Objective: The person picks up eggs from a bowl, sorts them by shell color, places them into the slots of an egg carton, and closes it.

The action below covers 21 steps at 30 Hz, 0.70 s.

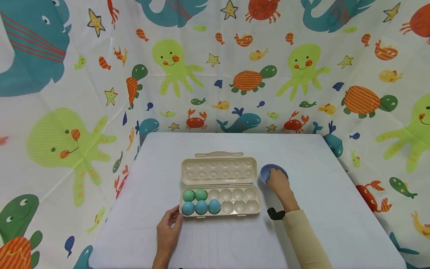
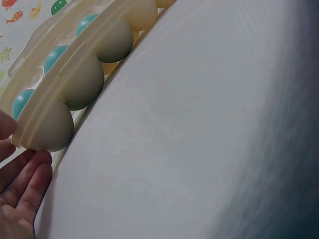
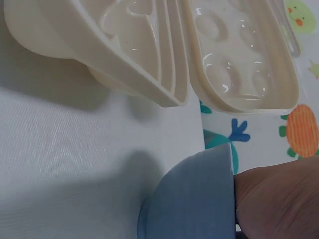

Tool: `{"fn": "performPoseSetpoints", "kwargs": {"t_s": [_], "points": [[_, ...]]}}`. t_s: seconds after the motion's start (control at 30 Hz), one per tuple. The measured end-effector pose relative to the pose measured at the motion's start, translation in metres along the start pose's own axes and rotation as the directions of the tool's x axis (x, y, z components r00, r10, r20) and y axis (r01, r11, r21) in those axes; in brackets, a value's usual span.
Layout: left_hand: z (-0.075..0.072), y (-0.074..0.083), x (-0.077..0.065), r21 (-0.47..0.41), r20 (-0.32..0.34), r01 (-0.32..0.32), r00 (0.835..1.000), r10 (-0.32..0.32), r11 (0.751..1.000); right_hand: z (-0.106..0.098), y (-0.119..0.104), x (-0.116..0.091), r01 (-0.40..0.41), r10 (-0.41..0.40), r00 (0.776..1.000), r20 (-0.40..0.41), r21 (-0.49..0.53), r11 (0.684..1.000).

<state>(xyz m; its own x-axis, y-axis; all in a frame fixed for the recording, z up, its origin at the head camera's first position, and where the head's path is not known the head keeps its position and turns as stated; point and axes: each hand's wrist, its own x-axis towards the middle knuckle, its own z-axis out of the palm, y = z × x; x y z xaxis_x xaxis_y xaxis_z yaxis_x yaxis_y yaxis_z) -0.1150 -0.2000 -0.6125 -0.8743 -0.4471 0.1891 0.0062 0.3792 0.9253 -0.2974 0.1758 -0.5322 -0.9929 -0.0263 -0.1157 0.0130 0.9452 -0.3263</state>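
Observation:
A beige egg carton [image 1: 220, 216] lies open on the table, its lid [image 1: 219, 171] folded back. In its left part sit two green eggs [image 1: 201, 194] in the back row and three blue eggs [image 1: 201, 207] in the front row; the cells to the right hold nothing. My left hand [image 1: 169, 228] holds the carton's front left corner, thumb and fingers at its edge [image 2: 22, 137]. My right hand [image 1: 279, 184] reaches down into a blue bowl [image 1: 274, 166] right of the carton. Its fingertips and whatever they touch inside are hidden by the bowl wall [image 3: 199, 199].
A white cloth covers the table [image 1: 161, 157]. Behind it and at the sides hangs a curtain [image 1: 215, 45] printed with sea animals. A black strap end [image 1: 276, 214] sticks out at the right wrist, near the beige sleeve [image 1: 304, 235].

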Motion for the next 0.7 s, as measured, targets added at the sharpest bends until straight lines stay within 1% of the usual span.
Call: {"fn": "performPoseSetpoints", "kwargs": {"t_s": [0.17, 0.23, 0.33, 0.47, 0.6, 0.7], "points": [[0.0, -0.001, -0.001, -0.018, 0.002, -0.005, 1.0, 0.005, 1.0, 0.002, 0.003, -0.001, 0.015, -0.015, 1.0, -0.012, 0.022, 1.0], [0.0, -0.001, -0.001, -0.028, 0.001, -0.007, 1.0, 0.007, 1.0, 0.002, 0.004, -0.003, 0.024, -0.022, 0.999, -0.043, 0.048, 0.999], [0.0, -0.001, -0.002, -0.026, 0.003, -0.004, 1.0, 0.004, 1.0, 0.001, 0.004, -0.006, 0.036, -0.023, 0.993, -0.119, 0.116, 0.993], [-0.001, 0.0, -0.001, -0.04, 0.004, -0.018, 1.0, 0.018, 0.999, -0.004, 0.0, -0.01, 0.065, -0.015, 0.975, -0.224, 0.216, 0.974], [-0.001, 0.0, 0.0, -0.05, 0.002, -0.039, 0.999, 0.039, 0.998, -0.009, -0.006, -0.015, 0.099, -0.014, 0.955, -0.298, 0.27, 0.958], [-0.001, -0.001, 0.0, -0.042, 0.001, -0.039, 0.999, 0.039, 0.998, -0.011, -0.014, -0.021, 0.131, -0.016, 0.937, -0.35, 0.309, 0.942]]}}
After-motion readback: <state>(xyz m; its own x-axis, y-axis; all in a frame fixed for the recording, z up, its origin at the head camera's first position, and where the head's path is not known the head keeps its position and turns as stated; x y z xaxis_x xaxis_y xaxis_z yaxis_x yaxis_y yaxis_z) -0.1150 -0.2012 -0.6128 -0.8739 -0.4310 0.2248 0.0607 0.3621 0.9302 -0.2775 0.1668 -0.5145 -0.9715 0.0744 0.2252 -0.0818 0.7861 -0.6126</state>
